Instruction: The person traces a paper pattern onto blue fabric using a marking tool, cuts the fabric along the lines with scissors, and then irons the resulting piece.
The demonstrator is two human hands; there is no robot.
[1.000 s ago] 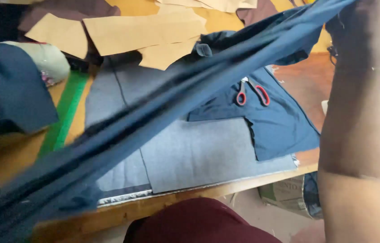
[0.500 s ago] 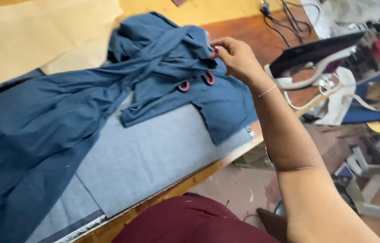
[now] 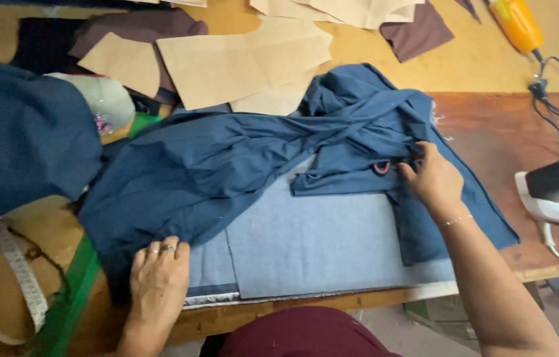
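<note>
Where the wooden table (image 3: 478, 73) runs off to the far left, a white measuring tape (image 3: 18, 271) loops over a brown board beside a long green ruler (image 3: 68, 297), and a bulk of dark navy fabric (image 3: 21, 145) rises near the camera. Just right of that, the left hand (image 3: 158, 284) lies flat with its fingers (image 3: 160, 254) spread and pressing down the near edge of a crumpled dark blue cloth (image 3: 213, 172), which sprawls across the middle of the table over a flat light grey-blue fabric panel (image 3: 319, 244). Behind the cloth lie tan paper pattern pieces (image 3: 240, 63). Further right, the right hand (image 3: 433, 182) has its fingers curled into the bunched cloth, pinching a fold right beside the red handle of a pair of scissors (image 3: 381, 168) half buried there. At the far right rests a white and black clothes iron (image 3: 557, 192), its cord trailing back towards an orange tool (image 3: 516, 23).
</note>
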